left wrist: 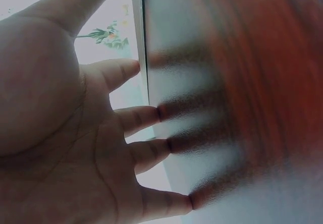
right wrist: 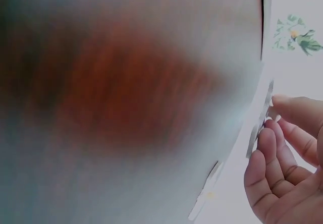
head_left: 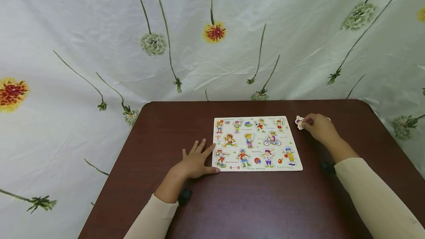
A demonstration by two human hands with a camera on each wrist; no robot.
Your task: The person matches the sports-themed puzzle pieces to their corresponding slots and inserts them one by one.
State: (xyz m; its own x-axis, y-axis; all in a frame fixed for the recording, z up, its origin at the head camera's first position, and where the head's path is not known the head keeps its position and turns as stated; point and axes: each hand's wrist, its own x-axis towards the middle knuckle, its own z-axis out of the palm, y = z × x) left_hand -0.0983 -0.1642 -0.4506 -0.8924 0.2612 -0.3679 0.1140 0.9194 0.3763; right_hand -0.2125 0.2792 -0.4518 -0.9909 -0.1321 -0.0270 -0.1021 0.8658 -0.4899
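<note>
A pale puzzle board (head_left: pixel 257 146) with cartoon children playing sports lies on the dark table, right of its middle. At its left edge rests my left hand (head_left: pixel 194 163), fingers spread and thumb by the lower left corner. The left wrist view shows that palm (left wrist: pixel 55 118) with the fingertips touching the table surface. Beyond the board's right edge, my right hand (head_left: pixel 318 127) pinches a small puzzle piece (head_left: pixel 299 122) with a printed figure. In the right wrist view this piece (right wrist: pixel 260 125) is seen nearly edge-on beside the curled fingers (right wrist: pixel 267 146).
The dark red-brown table (head_left: pixel 252 202) has rounded far corners. Behind and to the left hangs a white cloth (head_left: pixel 186 65) printed with flowers. Another small pale piece (head_left: pixel 328 118) is mostly hidden behind my right hand. Dark wrist devices (head_left: pixel 184 196) sit under both wrists.
</note>
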